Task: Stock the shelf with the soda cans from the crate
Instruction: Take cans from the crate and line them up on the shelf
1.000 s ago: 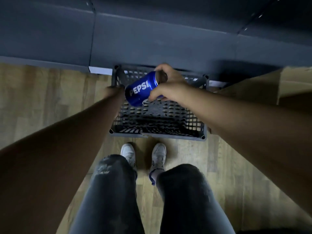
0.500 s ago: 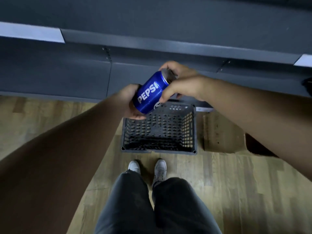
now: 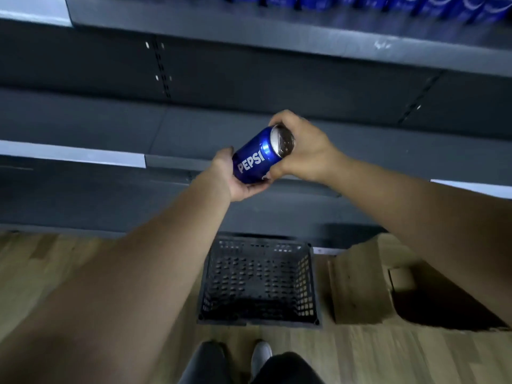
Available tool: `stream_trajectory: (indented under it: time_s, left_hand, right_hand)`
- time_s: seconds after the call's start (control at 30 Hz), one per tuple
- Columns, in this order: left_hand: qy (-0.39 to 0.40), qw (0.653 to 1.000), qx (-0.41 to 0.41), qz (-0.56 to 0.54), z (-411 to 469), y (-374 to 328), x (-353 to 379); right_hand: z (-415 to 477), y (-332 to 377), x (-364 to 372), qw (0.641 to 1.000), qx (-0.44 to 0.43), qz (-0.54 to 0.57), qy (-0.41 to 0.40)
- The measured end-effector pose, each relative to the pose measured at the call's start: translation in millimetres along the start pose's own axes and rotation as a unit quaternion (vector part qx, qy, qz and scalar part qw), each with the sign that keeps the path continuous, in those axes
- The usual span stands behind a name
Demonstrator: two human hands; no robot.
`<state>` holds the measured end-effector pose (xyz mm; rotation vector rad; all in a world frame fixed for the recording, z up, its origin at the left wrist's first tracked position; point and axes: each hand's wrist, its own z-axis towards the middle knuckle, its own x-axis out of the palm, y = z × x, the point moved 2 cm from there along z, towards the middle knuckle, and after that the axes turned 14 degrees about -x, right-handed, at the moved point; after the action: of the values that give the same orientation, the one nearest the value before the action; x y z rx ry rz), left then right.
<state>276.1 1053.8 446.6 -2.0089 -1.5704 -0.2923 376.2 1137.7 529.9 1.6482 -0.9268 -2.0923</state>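
hands both grip one tilted pepsi can (image 3: 256, 157), left hand (image 3: 235, 180) beneath, right hand (image 3: 304, 151) atop.

Wooden floor (image 3: 41, 273): one dark perforated crate (image 3: 310, 286), one open cardboard box (image 3: 357, 289) just beside it on the right. Upper grey shelf (image 3: 249, 31): row of blue cans (image 3: 443, 6).

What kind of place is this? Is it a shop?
Most likely a shop, in the drinks aisle. Long grey shelves fill the view, a row of blue cans stands on the top one, and a crate sits on the floor below.
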Motion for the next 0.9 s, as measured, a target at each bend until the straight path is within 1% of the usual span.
stream_trajectory:
  time_s: [0.1, 0.17, 0.3, 0.43, 0.63, 0.7, 0.77, 0.9]
  left_hand:
    - [0.022, 0.998, 0.046, 0.03, -22, -19, 19]
    - [0.038, 0.995, 0.075, 0.046, -39, -29, 27]
    - [0.029, 0.987, 0.132, 0.086, -72, -45, 38]
    - [0.006, 0.978, 0.17, 0.121, -92, -59, 46]
    - [-0.017, 0.954, 0.24, 0.18, -112, -70, 55]
    - [-0.026, 0.947, 0.269, 0.176, -117, -72, 57]
    - [-0.036, 0.936, 0.306, 0.167, -121, -73, 59]
    - [-0.06, 0.903, 0.362, 0.225, -126, -70, 61]
  right_hand:
    - [-2, 14, -15, 0.998, -0.028, -0.009, -0.056]
    - [-3, 21, -21, 0.994, -0.03, 0.009, -0.101]
    - [-6, 30, -23, 0.984, -0.037, 0.046, -0.167]
    - [-6, 35, -21, 0.979, -0.052, 0.047, -0.192]
    - [-8, 38, -12, 0.972, -0.057, 0.06, -0.221]
    - [-9, 40, -12, 0.973, -0.047, 0.082, -0.209]
    - [-11, 41, -14, 0.977, -0.029, 0.118, -0.175]
    - [-11, 39, -18, 0.983, 0.007, 0.157, -0.094]
